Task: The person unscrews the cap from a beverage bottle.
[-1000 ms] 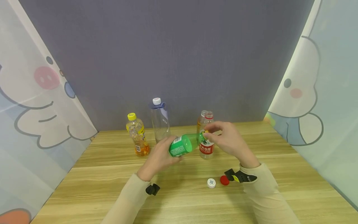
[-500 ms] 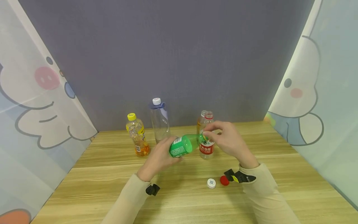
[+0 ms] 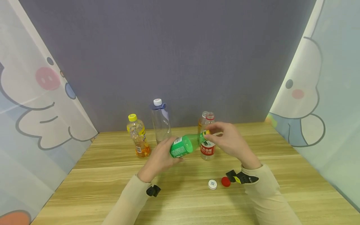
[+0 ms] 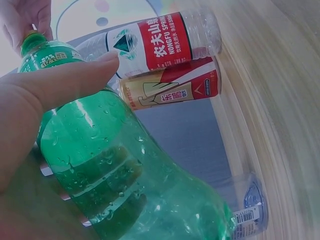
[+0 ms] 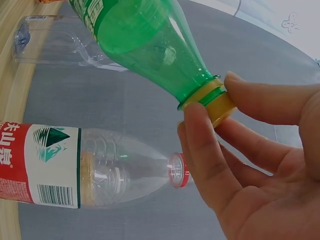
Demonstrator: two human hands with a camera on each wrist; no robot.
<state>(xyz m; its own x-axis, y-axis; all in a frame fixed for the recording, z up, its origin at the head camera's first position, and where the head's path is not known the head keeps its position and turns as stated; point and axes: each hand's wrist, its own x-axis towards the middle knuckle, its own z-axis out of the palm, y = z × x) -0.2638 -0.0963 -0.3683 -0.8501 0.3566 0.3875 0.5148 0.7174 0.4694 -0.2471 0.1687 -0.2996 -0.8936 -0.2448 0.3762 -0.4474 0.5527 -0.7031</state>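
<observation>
We see the left hand [image 3: 161,157] wrapped round the body of a green plastic bottle [image 3: 181,147], which tilts above the wooden table [image 3: 95,197], neck toward the right. The right hand [image 3: 229,140] is nearly closed, thumb and fingers pinching the yellow cap [image 5: 220,108] at the bottle's mouth. Just beyond, an uncapped Nongfu Spring bottle [image 3: 207,151] stands upright. We find a white cap [image 3: 212,184] beside a red cap [image 3: 226,181] on the near right, and a yellow-capped bottle [image 3: 138,139] and a tall clear bottle [image 3: 161,125] on the far left.

Curtained booth: cartoon drapes [image 3: 303,81], grey backdrop [image 3: 174,56], wood-grain table [image 3: 185,203].
</observation>
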